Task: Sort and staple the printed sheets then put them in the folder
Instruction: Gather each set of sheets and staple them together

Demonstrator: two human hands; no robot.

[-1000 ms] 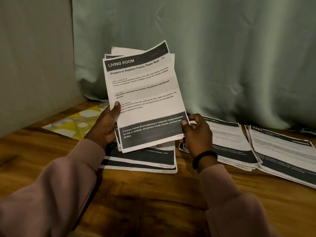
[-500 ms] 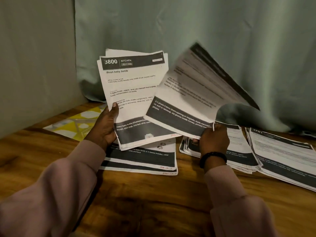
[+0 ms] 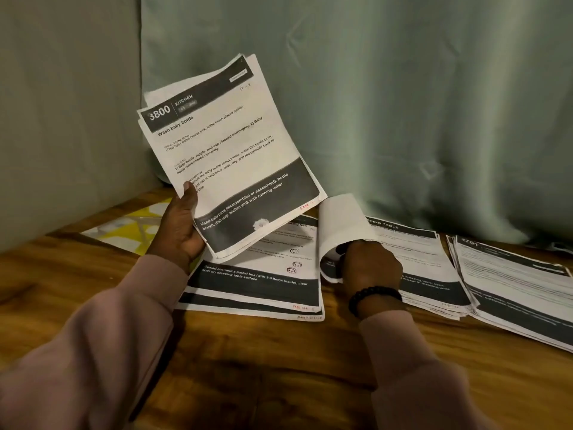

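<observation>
My left hand grips a stack of printed sheets by its lower left edge and holds it tilted above the table; the top page reads "3800 Kitchen, Wash baby bottle". My right hand holds a single curled sheet down on the middle pile, its fingers curled around the paper's lower edge. Below the raised stack lies a left pile headed by a cosmetics parcel page. A third pile lies at the right. No stapler is in view.
A yellow patterned folder lies flat at the back left of the wooden table, partly behind my left hand. A green curtain hangs right behind the piles. The table's front half holds only my sleeves.
My right hand has pulled the "Living Room" page off the held stack and carried it right and down onto the middle pile. The "Kitchen" page now tops the stack, which has tilted.
</observation>
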